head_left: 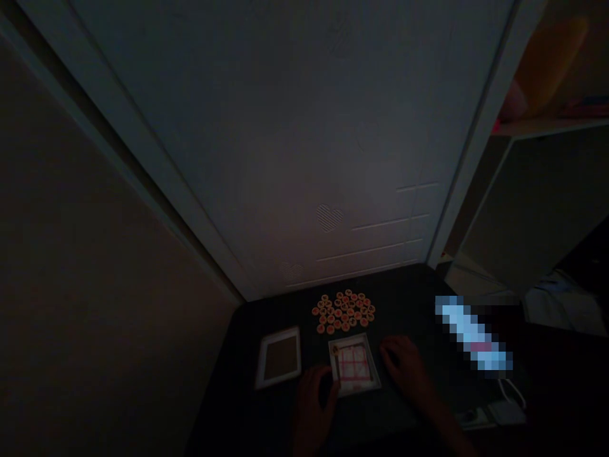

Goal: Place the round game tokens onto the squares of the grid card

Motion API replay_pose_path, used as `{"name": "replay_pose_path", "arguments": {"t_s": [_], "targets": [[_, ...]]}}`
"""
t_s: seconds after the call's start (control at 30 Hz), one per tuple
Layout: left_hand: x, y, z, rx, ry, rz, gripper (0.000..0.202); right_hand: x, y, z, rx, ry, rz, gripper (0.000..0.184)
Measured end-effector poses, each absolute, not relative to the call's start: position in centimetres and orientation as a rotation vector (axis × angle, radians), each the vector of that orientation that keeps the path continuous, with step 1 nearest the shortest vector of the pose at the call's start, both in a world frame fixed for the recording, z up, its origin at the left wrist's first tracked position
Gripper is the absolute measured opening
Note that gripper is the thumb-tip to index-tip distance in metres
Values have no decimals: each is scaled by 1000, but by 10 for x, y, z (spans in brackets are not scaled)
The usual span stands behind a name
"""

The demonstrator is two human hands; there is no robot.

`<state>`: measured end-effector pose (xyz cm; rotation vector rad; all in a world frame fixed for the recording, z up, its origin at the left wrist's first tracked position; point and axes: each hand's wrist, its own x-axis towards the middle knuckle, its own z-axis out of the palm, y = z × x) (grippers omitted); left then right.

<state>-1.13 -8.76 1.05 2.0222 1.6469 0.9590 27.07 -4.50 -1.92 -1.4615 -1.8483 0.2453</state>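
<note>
A shallow white-edged box [379,376] lies on the dark table, holding a folded sheet [354,365] printed with a red grid. One small round piece [335,350] shows at the box's upper left corner. My left hand [314,397] rests at the box's lower left edge, thumb and fingers apart in a curve; nothing shows between them. To the right of the box, my right hand [402,362] lies on the table, fingers loosely bent and nothing visible in them. Beyond the box spread several round Chinese chess pieces [345,312] with red or dark marks.
Left of the box lies a pale-rimmed box lid [299,355] with a brown inside. A pixelated bright object [476,336] is at the right, near a white cable [514,393]. A pale panel with heart patterns [329,218] rises behind the table [238,355]. The light is dim.
</note>
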Motion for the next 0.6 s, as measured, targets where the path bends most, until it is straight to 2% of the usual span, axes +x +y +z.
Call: {"name": "replay_pose_path", "arguments": {"t_s": [0.6], "targets": [[-12,-88,6,2004,1647,977,29,269,-31,-13,-1482,-1655,337,29]]}}
